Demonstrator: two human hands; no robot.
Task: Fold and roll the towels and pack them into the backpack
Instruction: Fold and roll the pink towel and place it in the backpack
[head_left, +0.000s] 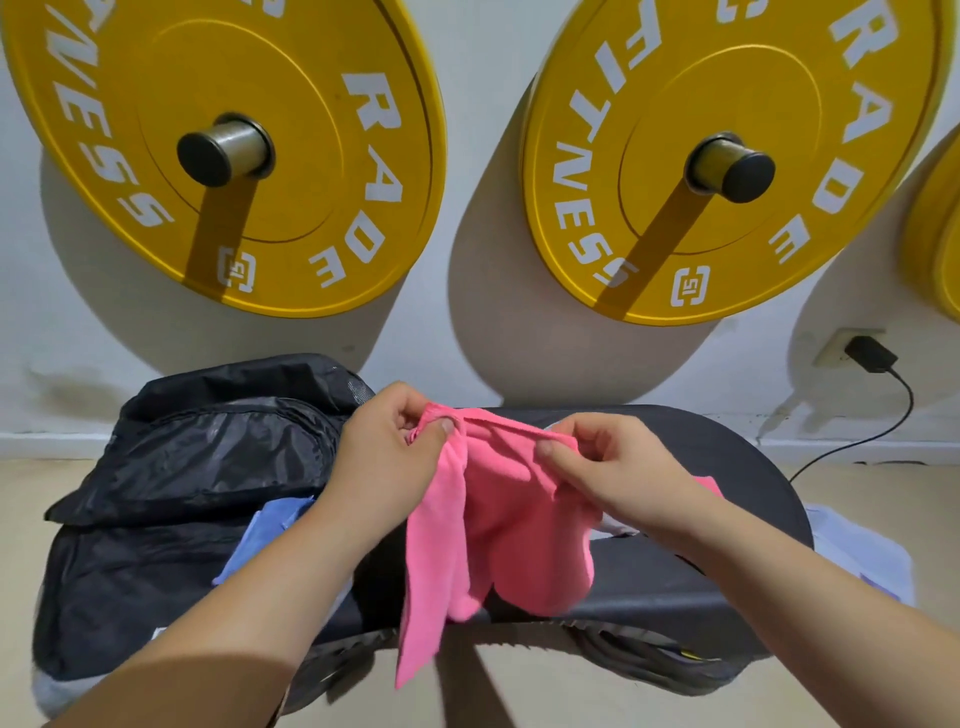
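Observation:
A pink towel (498, 525) hangs loose and crumpled above a black bench pad (727, 467). My left hand (387, 447) pinches its top left corner and my right hand (613, 467) pinches the top edge further right. The towel's lower folds droop past the bench's front edge. A black backpack (197, 467) lies on the left end of the bench, its flap raised. A light blue towel (270, 525) shows at the backpack's opening, partly hidden by my left forearm.
Two yellow weight plates (291, 156) (727, 156) hang on wall pegs behind the bench. A black charger (870, 354) sits in a wall socket at right, its cable trailing down. A white cloth (862, 551) lies at the bench's right end.

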